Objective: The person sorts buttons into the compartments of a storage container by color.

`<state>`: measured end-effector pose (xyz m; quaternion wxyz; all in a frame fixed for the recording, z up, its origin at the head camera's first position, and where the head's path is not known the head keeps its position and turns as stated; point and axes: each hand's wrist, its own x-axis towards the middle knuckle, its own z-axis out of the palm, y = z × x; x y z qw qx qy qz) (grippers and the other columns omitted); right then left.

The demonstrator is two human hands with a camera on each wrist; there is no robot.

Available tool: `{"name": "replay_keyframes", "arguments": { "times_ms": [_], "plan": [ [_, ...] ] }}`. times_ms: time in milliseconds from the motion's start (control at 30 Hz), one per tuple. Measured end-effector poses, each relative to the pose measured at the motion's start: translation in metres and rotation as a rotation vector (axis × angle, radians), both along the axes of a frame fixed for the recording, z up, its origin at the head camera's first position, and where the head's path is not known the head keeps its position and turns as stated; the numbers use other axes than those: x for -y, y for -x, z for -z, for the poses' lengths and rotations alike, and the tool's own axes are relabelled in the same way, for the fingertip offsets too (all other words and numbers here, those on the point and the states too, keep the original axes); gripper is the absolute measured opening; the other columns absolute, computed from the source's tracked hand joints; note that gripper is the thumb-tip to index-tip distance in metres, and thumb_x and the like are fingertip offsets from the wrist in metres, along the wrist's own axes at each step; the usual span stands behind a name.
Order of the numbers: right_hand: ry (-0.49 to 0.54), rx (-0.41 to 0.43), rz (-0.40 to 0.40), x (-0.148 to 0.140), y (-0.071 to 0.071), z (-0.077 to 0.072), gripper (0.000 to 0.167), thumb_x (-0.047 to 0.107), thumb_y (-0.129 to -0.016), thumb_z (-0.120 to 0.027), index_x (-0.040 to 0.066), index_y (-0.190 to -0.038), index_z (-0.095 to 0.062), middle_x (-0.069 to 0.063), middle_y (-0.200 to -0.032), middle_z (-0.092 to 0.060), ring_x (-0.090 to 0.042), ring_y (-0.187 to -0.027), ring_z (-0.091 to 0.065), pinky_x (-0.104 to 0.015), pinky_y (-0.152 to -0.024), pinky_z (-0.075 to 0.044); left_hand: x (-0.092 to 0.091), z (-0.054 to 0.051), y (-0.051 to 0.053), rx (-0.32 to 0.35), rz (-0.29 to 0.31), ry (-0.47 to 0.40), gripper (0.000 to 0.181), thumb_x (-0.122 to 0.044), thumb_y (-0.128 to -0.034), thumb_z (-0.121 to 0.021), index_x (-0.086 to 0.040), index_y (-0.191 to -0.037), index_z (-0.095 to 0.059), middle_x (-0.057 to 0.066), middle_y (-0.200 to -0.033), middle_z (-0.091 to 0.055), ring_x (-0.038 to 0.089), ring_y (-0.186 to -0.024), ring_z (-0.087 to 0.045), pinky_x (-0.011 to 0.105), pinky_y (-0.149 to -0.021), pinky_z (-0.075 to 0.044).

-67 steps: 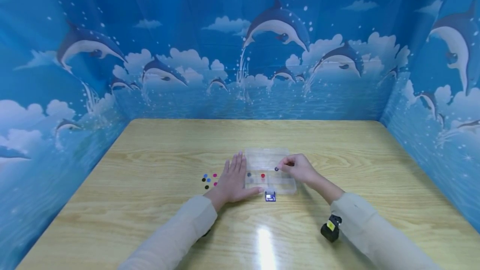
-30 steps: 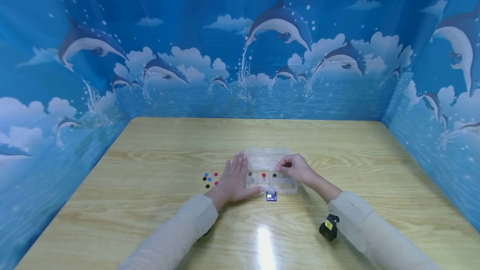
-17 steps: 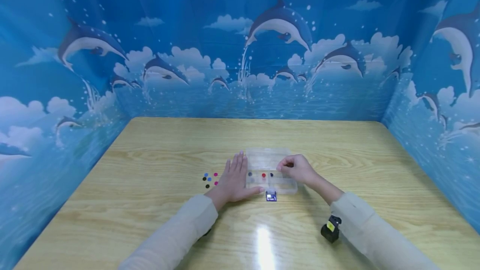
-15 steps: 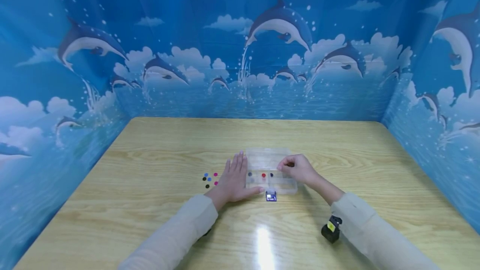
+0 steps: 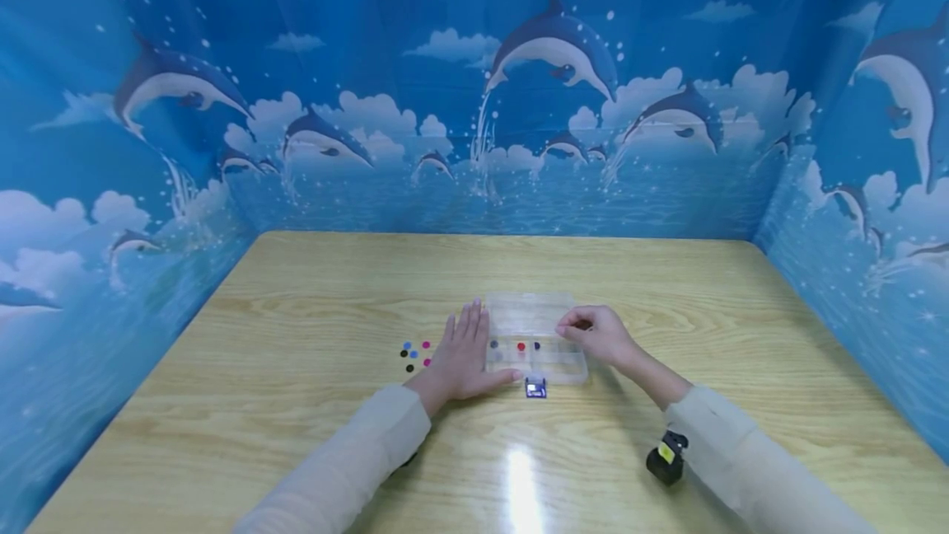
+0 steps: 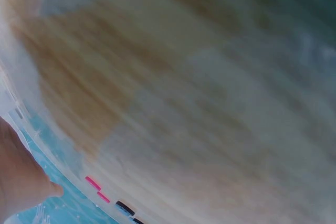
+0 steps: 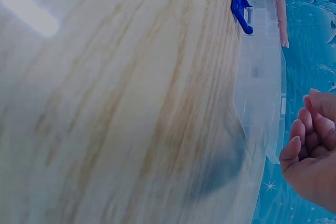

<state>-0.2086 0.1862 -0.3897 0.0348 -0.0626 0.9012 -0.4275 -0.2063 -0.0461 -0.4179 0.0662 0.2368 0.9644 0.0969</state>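
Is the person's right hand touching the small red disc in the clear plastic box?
Apart: the head view shows a gap between the right hand and red disc.

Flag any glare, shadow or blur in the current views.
Head: white glare streak on the table near the bottom edge. Left wrist: dim, table badly blurred, pink discs crisper near the bottom. Right wrist: bright glare upper left; dark patch, shadow or reflection, by the clear box.
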Motion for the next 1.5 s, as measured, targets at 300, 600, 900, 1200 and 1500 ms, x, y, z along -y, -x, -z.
{"name": "replay_keyframes", "arguments": {
  "times_ms": [300, 600, 900, 1200, 1500],
  "plan": [
    [-0.005, -0.04, 0.008, -0.007, -0.004, 0.001, 0.015, 0.01, -0.087, -0.062, -0.002, -0.094, -0.067, -0.01, -0.085, -0.065, -0.013, -0.076, -0.054, -0.021, -0.062, -0.046, 0.0, 0.001, 0.001, -0.004, 0.004, 0.009, 0.104, -0.073, -0.0828, -0.037, 0.001, -0.148, -0.004, 0.017, -0.156, 0.007, 0.032, -0.145, 0.002, 0.047, -0.117, -0.005],
    [0.008, -0.079, -0.017, -0.016, -0.006, 0.002, 0.02, 0.012, -0.088, -0.062, -0.003, -0.1, -0.067, -0.012, -0.088, -0.067, -0.013, -0.076, -0.054, -0.02, -0.062, -0.045, 0.001, 0.0, 0.0, -0.003, 0.009, -0.009, 0.104, -0.072, -0.0829, -0.038, 0.002, -0.148, -0.005, 0.017, -0.156, 0.006, 0.032, -0.144, 0.001, 0.048, -0.117, -0.005],
    [0.02, -0.105, -0.032, -0.024, -0.009, 0.005, 0.027, 0.013, -0.088, -0.062, -0.006, -0.107, -0.065, -0.013, -0.088, -0.065, -0.01, -0.075, -0.053, -0.019, -0.061, -0.046, 0.001, 0.002, 0.001, 0.005, 0.015, -0.005, 0.104, -0.072, -0.0834, -0.037, 0.002, -0.147, -0.003, 0.018, -0.155, 0.008, 0.032, -0.144, 0.003, 0.047, -0.117, -0.005],
    [0.034, -0.131, -0.054, -0.032, -0.012, 0.006, 0.034, 0.014, -0.087, -0.065, -0.006, -0.114, -0.062, -0.009, -0.082, -0.062, -0.006, -0.074, -0.053, -0.019, -0.061, -0.046, 0.001, 0.001, 0.0, 0.004, 0.018, -0.013, 0.103, -0.071, -0.084, -0.037, 0.002, -0.147, -0.003, 0.017, -0.155, 0.008, 0.032, -0.144, 0.004, 0.048, -0.117, -0.004],
    [0.042, -0.115, -0.061, -0.04, -0.016, 0.006, 0.04, 0.014, -0.085, -0.066, -0.006, -0.119, -0.059, -0.009, -0.081, -0.061, -0.004, -0.072, -0.051, -0.019, -0.06, -0.045, 0.001, 0.001, 0.001, 0.009, 0.016, -0.003, 0.103, -0.071, -0.0839, -0.037, 0.002, -0.148, -0.002, 0.017, -0.155, 0.008, 0.031, -0.144, 0.004, 0.047, -0.117, -0.004]
  ]
}}
